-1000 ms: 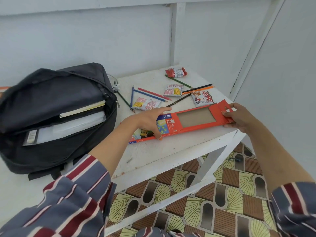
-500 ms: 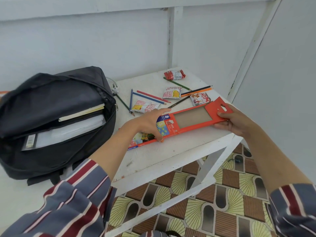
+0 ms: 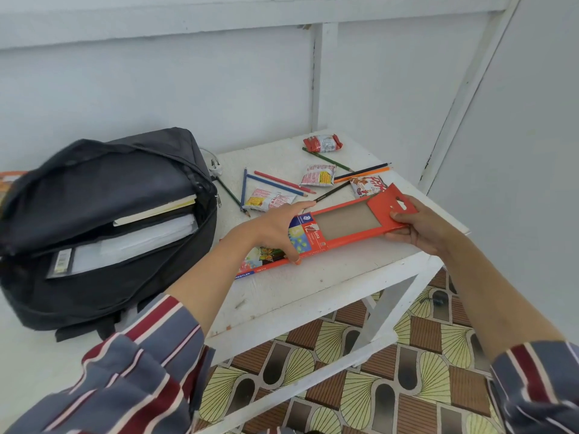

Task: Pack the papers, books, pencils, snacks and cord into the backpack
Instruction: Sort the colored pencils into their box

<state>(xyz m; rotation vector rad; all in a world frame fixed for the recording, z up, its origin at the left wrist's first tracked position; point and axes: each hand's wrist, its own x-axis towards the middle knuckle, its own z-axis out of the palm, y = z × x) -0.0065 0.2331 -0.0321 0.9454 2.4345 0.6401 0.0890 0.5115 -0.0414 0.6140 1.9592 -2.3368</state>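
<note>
Now pencil box [image 3: 347,221] tilted higher, left hand [image 3: 273,229] and right hand [image 3: 423,228] gripping.

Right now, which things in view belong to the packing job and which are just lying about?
Job: backpack, book and papers inside it, held pencil box, loose pencils, snack packets, cord plug.
Lying about: unidentifiable orange item at left edge.

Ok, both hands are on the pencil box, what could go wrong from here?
1. The pencil box looks empty through its window, while the pencils lie loose on the table; packing it now might leave them behind.
2. Its flap looks lifted open at the right hand, so pencils slid in could slip out.
</note>
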